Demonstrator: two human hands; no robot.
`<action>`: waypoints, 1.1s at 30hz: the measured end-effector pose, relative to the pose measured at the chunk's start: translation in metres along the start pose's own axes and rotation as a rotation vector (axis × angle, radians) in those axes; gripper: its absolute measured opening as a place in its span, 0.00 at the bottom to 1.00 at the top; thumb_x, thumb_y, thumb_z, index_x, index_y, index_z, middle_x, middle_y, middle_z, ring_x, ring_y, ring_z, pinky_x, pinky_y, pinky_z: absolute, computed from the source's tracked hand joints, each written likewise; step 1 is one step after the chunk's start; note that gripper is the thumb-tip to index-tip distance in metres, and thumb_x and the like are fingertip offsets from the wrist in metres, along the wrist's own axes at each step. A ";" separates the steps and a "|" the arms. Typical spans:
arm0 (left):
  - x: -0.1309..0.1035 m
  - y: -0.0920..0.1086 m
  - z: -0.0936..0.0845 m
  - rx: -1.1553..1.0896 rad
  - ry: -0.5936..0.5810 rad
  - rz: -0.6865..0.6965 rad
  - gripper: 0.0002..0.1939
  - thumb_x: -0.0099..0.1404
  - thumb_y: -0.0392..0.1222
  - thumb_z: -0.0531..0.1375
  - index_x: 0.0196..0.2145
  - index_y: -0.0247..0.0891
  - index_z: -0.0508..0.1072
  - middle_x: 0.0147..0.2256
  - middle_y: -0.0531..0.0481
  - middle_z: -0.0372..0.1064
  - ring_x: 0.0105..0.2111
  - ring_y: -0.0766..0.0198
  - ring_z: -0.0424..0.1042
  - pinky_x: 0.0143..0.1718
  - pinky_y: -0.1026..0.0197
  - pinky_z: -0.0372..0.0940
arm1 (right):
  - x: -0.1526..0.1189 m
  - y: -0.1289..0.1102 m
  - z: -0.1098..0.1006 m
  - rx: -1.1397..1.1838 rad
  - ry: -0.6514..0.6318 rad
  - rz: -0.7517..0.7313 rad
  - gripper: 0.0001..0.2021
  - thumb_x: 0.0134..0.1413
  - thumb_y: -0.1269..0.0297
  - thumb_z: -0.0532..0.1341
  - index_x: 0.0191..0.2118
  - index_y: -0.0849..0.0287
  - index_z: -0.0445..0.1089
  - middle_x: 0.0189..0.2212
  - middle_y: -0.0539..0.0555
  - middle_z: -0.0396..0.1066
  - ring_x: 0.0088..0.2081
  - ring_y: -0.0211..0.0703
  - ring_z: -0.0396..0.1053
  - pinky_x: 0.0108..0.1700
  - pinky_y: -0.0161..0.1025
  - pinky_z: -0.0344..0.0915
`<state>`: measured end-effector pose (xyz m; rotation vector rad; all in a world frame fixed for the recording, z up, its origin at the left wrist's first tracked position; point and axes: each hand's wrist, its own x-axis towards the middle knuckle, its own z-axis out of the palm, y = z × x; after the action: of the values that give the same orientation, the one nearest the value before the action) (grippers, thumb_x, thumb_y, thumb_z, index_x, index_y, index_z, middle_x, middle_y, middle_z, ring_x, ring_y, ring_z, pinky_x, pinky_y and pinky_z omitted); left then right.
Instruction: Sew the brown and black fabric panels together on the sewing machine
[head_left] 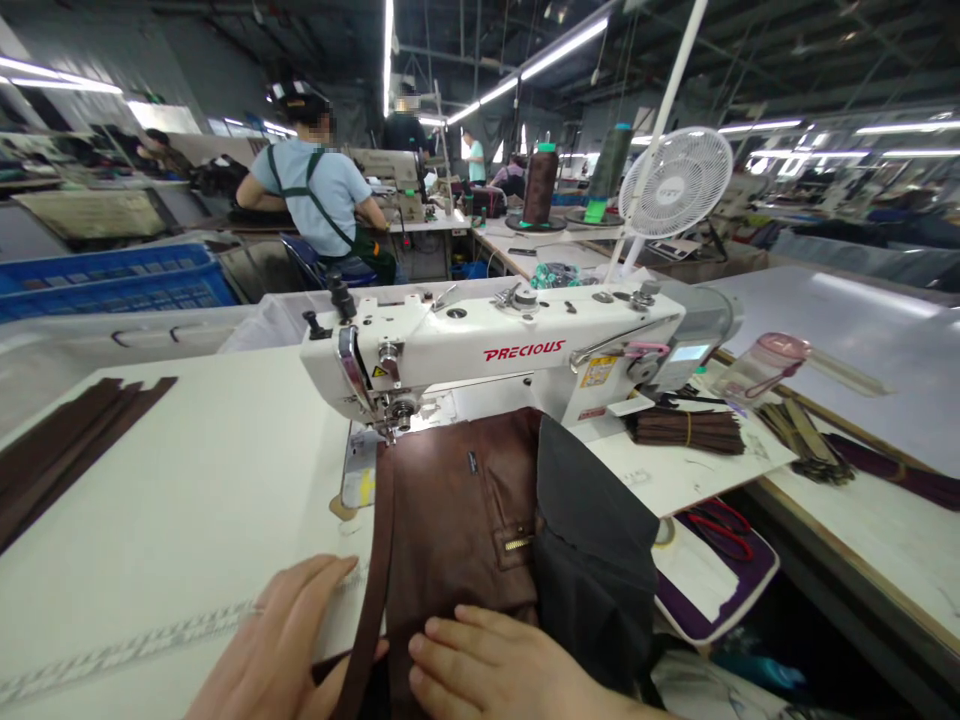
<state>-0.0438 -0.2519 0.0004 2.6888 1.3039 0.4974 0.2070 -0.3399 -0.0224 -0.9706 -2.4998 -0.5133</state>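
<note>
The brown panel (442, 520) lies on the white table (225, 480), its far left corner near the needle area of the sewing machine (465, 352). It already carries a small label (472, 462) and a short brass zip (518, 545), so those parts look done. A long brown strip (382, 530) runs along the panel's left edge, its far end at the presser foot (390, 436). Nearer, a narrow gap shows between strip and panel, so I judge that most of this edge is not yet joined; whether any stitches are in at the far end is too small to tell. The hands are apart: the left hand (274, 640) has its fingers spread on the table and its thumb under the strip, though I cannot tell whether it grips, while the right hand (502, 660) lies flat on the panel, clamped on nothing. Dark cloth (592, 530) folds out at the panel's right. More strips (82, 440) lie at the far left, and a tied bundle (686, 430) sits right of the machine, seemingly unused.
</note>
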 end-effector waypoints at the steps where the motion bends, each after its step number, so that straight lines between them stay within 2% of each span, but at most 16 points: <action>1: 0.007 -0.003 0.000 0.064 0.042 0.154 0.26 0.61 0.48 0.60 0.56 0.39 0.64 0.53 0.42 0.65 0.52 0.53 0.67 0.52 0.54 0.66 | 0.002 0.000 0.001 0.003 0.007 0.012 0.13 0.66 0.64 0.51 0.50 0.53 0.68 0.53 0.42 0.68 0.55 0.35 0.62 0.58 0.37 0.59; 3: 0.021 -0.006 0.001 0.132 0.031 0.388 0.26 0.64 0.38 0.56 0.60 0.43 0.61 0.59 0.45 0.60 0.56 0.55 0.63 0.56 0.55 0.63 | 0.004 0.000 0.002 0.017 -0.023 0.022 0.13 0.67 0.65 0.50 0.50 0.53 0.68 0.52 0.42 0.69 0.53 0.34 0.64 0.56 0.36 0.61; 5: 0.032 -0.008 0.002 0.092 -0.027 0.462 0.26 0.64 0.31 0.51 0.59 0.44 0.62 0.57 0.49 0.63 0.55 0.60 0.65 0.55 0.59 0.64 | 0.007 0.002 -0.002 0.063 -0.109 0.021 0.14 0.67 0.66 0.48 0.51 0.55 0.67 0.53 0.43 0.68 0.54 0.35 0.64 0.55 0.36 0.62; 7: 0.040 -0.008 -0.003 -0.060 -0.103 0.384 0.24 0.66 0.30 0.48 0.57 0.43 0.65 0.55 0.50 0.66 0.53 0.63 0.67 0.55 0.60 0.64 | 0.009 0.003 -0.012 0.172 -0.219 0.036 0.15 0.66 0.67 0.48 0.54 0.57 0.65 0.56 0.46 0.65 0.56 0.37 0.62 0.57 0.37 0.61; 9: 0.045 -0.005 -0.011 -0.251 -0.165 0.202 0.19 0.69 0.35 0.47 0.53 0.42 0.69 0.51 0.50 0.70 0.50 0.64 0.69 0.54 0.61 0.64 | 0.012 0.005 -0.026 0.343 -0.343 0.074 0.20 0.63 0.66 0.51 0.59 0.60 0.61 0.60 0.50 0.59 0.59 0.40 0.59 0.60 0.40 0.57; 11: 0.051 -0.002 -0.020 -0.386 -0.197 -0.023 0.17 0.71 0.41 0.47 0.49 0.41 0.73 0.47 0.51 0.73 0.47 0.63 0.71 0.52 0.60 0.65 | 0.014 0.006 -0.037 0.494 -0.450 0.127 0.29 0.54 0.67 0.54 0.63 0.62 0.56 0.63 0.53 0.52 0.62 0.44 0.53 0.63 0.44 0.53; 13: 0.058 0.000 -0.026 -0.458 -0.258 -0.108 0.19 0.72 0.47 0.47 0.47 0.42 0.75 0.42 0.51 0.75 0.42 0.63 0.73 0.46 0.62 0.66 | 0.015 0.006 -0.042 0.524 -0.499 0.177 0.36 0.44 0.72 0.53 0.64 0.62 0.55 0.64 0.53 0.49 0.63 0.45 0.51 0.63 0.47 0.53; 16: 0.067 0.000 -0.027 -0.499 -0.265 -0.142 0.22 0.72 0.49 0.46 0.42 0.37 0.77 0.32 0.50 0.75 0.32 0.66 0.72 0.35 0.65 0.64 | 0.013 0.003 -0.041 0.462 -0.461 0.188 0.41 0.34 0.76 0.50 0.63 0.58 0.57 0.64 0.49 0.49 0.63 0.43 0.52 0.62 0.48 0.56; 19: 0.070 -0.002 -0.024 -0.461 -0.251 -0.153 0.24 0.72 0.50 0.47 0.33 0.33 0.76 0.23 0.53 0.68 0.24 0.68 0.66 0.28 0.66 0.59 | 0.010 0.001 -0.039 0.415 -0.383 0.171 0.42 0.34 0.77 0.49 0.63 0.56 0.56 0.64 0.45 0.50 0.62 0.39 0.53 0.61 0.44 0.57; 23: 0.070 -0.004 -0.023 -0.429 -0.248 -0.133 0.27 0.71 0.52 0.48 0.21 0.33 0.70 0.19 0.56 0.58 0.21 0.71 0.58 0.24 0.67 0.52 | 0.011 0.002 -0.040 0.371 -0.375 0.131 0.41 0.34 0.76 0.50 0.62 0.58 0.58 0.64 0.46 0.50 0.62 0.40 0.54 0.60 0.45 0.60; 26: 0.071 -0.005 -0.024 -0.407 -0.259 -0.120 0.28 0.71 0.53 0.47 0.19 0.33 0.67 0.19 0.56 0.57 0.20 0.71 0.57 0.24 0.66 0.52 | 0.013 0.004 -0.041 0.355 -0.357 0.125 0.41 0.34 0.77 0.49 0.62 0.57 0.59 0.63 0.46 0.52 0.61 0.39 0.55 0.59 0.44 0.61; 29: 0.071 -0.003 -0.024 -0.372 -0.264 -0.065 0.27 0.72 0.51 0.45 0.26 0.33 0.73 0.24 0.52 0.66 0.26 0.68 0.65 0.30 0.65 0.60 | 0.015 0.005 -0.041 0.344 -0.340 0.119 0.40 0.34 0.76 0.49 0.61 0.56 0.60 0.63 0.45 0.53 0.61 0.38 0.56 0.58 0.42 0.62; 31: 0.068 0.002 -0.024 -0.329 -0.259 0.070 0.24 0.73 0.48 0.44 0.33 0.34 0.76 0.32 0.48 0.72 0.35 0.63 0.70 0.41 0.60 0.64 | 0.015 0.005 -0.041 0.322 -0.342 0.110 0.40 0.34 0.76 0.49 0.60 0.57 0.61 0.62 0.46 0.55 0.60 0.39 0.57 0.57 0.42 0.63; 33: 0.060 0.007 -0.023 -0.247 -0.262 0.232 0.20 0.72 0.46 0.46 0.41 0.34 0.75 0.40 0.44 0.73 0.44 0.59 0.69 0.51 0.55 0.61 | 0.016 0.007 -0.040 0.280 -0.338 0.084 0.37 0.37 0.76 0.50 0.59 0.58 0.63 0.61 0.48 0.57 0.59 0.41 0.59 0.56 0.42 0.65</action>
<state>-0.0116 -0.2105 0.0382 2.5988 0.8122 0.2915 0.2101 -0.3453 0.0208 -1.1174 -2.7103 0.0354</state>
